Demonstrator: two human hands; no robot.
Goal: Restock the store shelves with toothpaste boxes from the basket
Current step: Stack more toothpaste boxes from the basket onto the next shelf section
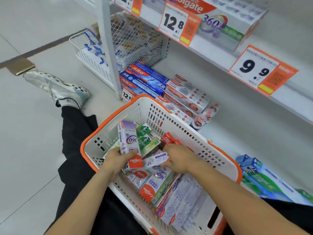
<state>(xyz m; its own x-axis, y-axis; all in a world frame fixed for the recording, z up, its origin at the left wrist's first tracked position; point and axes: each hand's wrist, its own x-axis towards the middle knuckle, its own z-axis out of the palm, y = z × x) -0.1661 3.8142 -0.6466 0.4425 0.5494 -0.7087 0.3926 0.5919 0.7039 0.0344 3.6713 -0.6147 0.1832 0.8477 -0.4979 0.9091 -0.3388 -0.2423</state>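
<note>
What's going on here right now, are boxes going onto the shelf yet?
Not yet. A person sits on the floor with the basket by their lap, both hands inside. The left hand grips a purple Colgate 360 box, raised upright. The right hand pinches another box lying in the pile. The bottom shelf already holds some stacked boxes.

Bare forearms, black trousers (pixel 76 150), white trainer (pixel 57 87).
</note>
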